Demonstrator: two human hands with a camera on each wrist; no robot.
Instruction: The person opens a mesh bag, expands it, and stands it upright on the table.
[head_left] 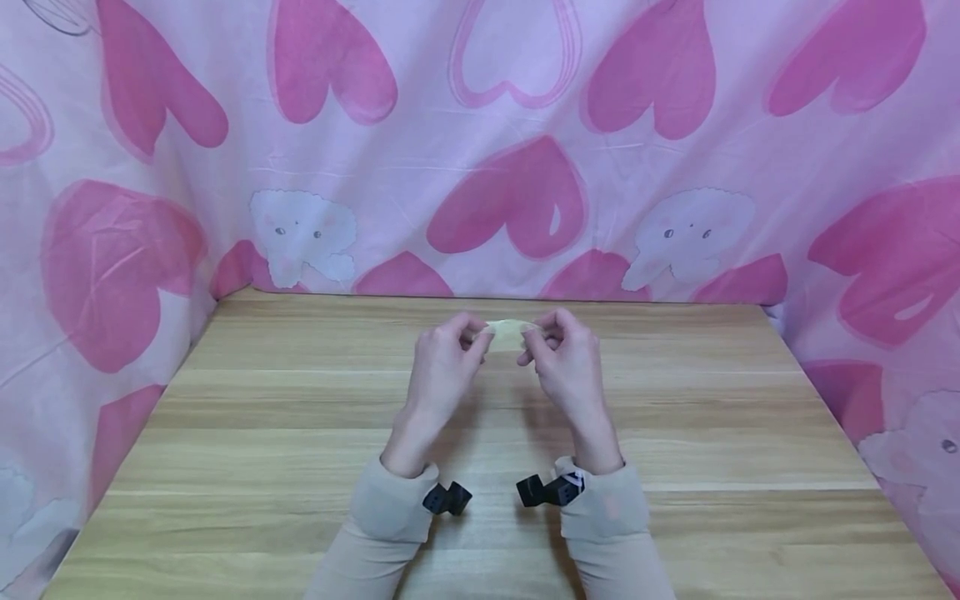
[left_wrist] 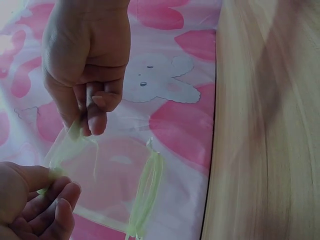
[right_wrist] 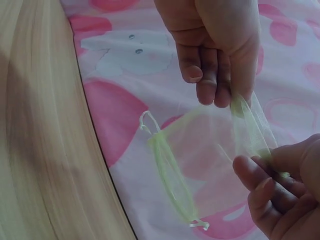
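A sheer pale-green drawstring pouch is held up between both hands, above the far part of the table. My left hand pinches one corner between thumb and fingers, and my right hand pinches the corner opposite. In the left wrist view the pouch hangs thin and see-through, its gathered drawstring end away from the hands. The right wrist view shows small loops of white cord at both sides of that gathered pouch end. Whether anything lies inside cannot be seen; it looks flat.
The hands are over a wood-grain table. Behind it and along both sides hangs a pink curtain printed with hearts and white animals. Each sleeve cuff carries a small black camera.
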